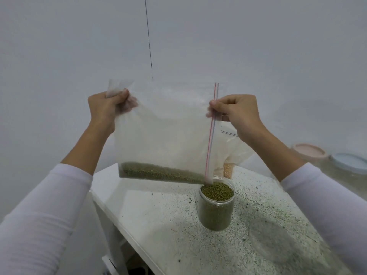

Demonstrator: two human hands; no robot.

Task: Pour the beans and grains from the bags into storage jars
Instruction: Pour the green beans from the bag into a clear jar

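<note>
Step in hand: pouring green beans (158, 172) from zip bag (164, 128) into jar (216, 207), table centre. Left hand (105, 108) grips bag corner at 10 o'clock; right hand (236, 112) pinches zip edge at 2. Jar nearly brimful; next: ease tilt, stop flow.

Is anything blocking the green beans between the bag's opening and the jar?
Nothing visible does. The zip bag tilts so its open corner sits right over the lidless jar, and the green beans slope straight toward it. The jar is nearly brimful, though.
</note>
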